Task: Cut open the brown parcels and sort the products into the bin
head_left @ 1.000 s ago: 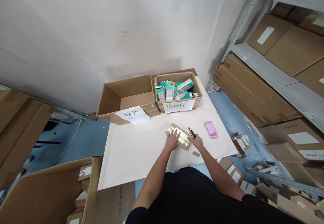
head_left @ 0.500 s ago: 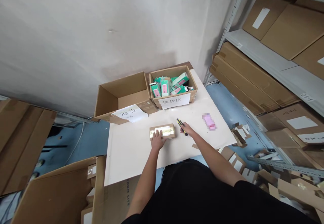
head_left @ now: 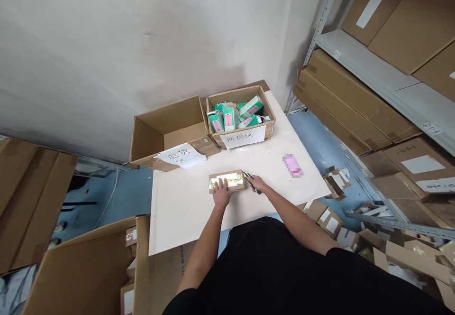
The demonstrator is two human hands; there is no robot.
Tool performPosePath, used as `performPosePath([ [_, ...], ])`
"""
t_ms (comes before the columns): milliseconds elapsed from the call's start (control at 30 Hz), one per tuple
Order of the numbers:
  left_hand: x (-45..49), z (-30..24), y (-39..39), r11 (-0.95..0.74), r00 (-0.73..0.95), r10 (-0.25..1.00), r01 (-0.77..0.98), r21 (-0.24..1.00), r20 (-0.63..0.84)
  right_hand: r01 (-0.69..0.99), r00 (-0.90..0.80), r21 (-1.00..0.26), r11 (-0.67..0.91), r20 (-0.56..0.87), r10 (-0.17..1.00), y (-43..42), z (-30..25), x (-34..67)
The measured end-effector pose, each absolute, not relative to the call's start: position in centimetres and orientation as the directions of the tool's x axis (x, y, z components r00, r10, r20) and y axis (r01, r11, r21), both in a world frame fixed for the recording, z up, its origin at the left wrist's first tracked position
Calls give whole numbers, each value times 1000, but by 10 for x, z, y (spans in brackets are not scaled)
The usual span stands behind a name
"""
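Taped brown box (head_left: 232, 177) lies flat on the table (head_left: 181, 206), in front of two open cartons, long side running approx. L to R; a sec ago it sat at a slant. Shiny tape + white strip face up. Main change: the yellow-and-black cutter (head_left: 247, 176), apart from the box ½ sec ago, is now at its R end, tip touching or just beside it, can't tell which. By my read, that puts the cutter in working reach of that end; no lifted flap visible.

L hand (head_left: 221, 194): open, fingers spread, resting on box top at the near side, prob. steadying it. R hand (head_left: 256, 183): fingers closed round the cutter's handle; blade too small to make out.

Further out: pink pixelated item (head_left: 293, 165) to the R; behind, L carton (head_left: 212, 150) w/ paper sign, R carton (head_left: 270, 131) w/ sign, holding green-and-pink small boxes (head_left: 229, 118).
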State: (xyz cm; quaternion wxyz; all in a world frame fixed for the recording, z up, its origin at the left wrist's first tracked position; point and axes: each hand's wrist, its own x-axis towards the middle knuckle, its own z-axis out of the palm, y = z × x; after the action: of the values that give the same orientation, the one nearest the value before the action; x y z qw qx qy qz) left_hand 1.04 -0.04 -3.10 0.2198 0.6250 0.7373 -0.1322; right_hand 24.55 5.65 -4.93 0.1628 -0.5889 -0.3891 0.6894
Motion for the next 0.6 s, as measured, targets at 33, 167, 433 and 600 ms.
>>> performPosePath([
  [33, 11, -32, 0, 183, -127, 864, 981, 70, -488, 256, -242, -730, -634, -684, 688, 54, -48, 245],
  [167, 13, -33, 1, 174, -133, 871, 984, 42, -472, 312, -224, -734, -603, -674, 704, 39, -45, 242],
  [433, 15, -31, 5, 198, -137, 867, 977, 80, -480, 377, -303, -735, -564, -673, 675, 2, -48, 260],
  [600, 10, -19, 17, 192, -116, 879, 974, 121, -462, 267, -126, -732, -627, -671, 731, -7, -58, 263],
])
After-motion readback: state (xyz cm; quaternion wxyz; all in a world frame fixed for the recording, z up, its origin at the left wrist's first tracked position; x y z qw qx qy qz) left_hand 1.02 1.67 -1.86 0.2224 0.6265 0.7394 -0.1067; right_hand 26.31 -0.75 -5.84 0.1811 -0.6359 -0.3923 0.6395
